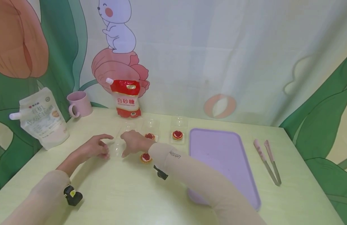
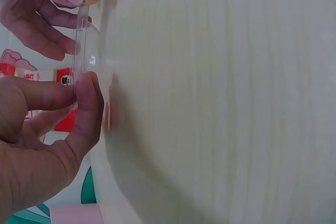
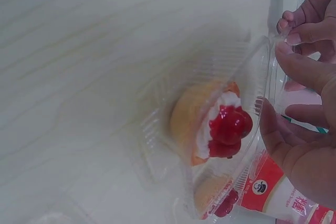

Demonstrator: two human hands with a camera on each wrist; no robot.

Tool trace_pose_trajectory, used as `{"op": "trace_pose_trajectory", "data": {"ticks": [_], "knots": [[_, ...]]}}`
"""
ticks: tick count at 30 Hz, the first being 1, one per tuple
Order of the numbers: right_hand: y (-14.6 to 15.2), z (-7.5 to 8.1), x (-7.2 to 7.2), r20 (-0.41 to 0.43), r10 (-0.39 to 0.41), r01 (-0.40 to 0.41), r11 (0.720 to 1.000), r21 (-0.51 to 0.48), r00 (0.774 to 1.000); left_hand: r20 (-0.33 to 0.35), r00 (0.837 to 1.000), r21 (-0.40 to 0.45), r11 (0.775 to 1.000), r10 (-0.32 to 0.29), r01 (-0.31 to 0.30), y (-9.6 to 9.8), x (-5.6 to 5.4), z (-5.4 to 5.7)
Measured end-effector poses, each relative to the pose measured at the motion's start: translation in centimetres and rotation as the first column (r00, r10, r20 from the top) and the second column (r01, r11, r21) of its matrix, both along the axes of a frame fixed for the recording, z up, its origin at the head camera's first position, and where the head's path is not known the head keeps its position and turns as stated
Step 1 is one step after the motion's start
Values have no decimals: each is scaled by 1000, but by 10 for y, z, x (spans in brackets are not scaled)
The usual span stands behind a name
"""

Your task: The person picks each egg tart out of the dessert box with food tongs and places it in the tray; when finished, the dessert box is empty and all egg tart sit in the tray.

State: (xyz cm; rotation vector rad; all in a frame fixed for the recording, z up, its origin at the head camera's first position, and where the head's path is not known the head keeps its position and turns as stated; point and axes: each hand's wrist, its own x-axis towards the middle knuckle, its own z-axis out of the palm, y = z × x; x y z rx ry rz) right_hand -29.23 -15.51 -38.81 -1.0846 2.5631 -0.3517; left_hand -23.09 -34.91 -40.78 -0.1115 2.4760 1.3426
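Observation:
A clear plastic clamshell box [image 1: 117, 149] lies between the two hands, its lid [image 1: 129, 126] raised toward the back. From its left side the left hand [image 1: 95, 147] reaches in; in the left wrist view, its thumb and index finger [image 2: 86, 98] pinch the plastic edge. On the other side, the right hand [image 1: 134, 143] spans the box with thumb and fingers apart, fingertips at its rim [image 3: 269, 77]. Beneath the right wrist sits a red-topped tart [image 1: 146, 158]. Another tart [image 1: 149, 136] stands just behind that hand, partly covered by it.
A third tart [image 1: 177, 135] sits in an opened clear box. Right of it lie a purple tray [image 1: 218, 150] and pink-handled tongs [image 1: 270, 162]. A red-and-white sugar pouch [image 1: 125, 98], a pink mug [image 1: 80, 104] and a white spouted pouch [image 1: 44, 118] stand at the back and left.

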Motion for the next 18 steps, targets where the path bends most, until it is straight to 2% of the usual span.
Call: {"op": "trace_pose_trajectory", "data": {"ticks": [18], "knots": [[3,3,1,-5,-4,4,1000,-5,1000,15,1000,30,1000,0,0,-3,0,-1]]}}
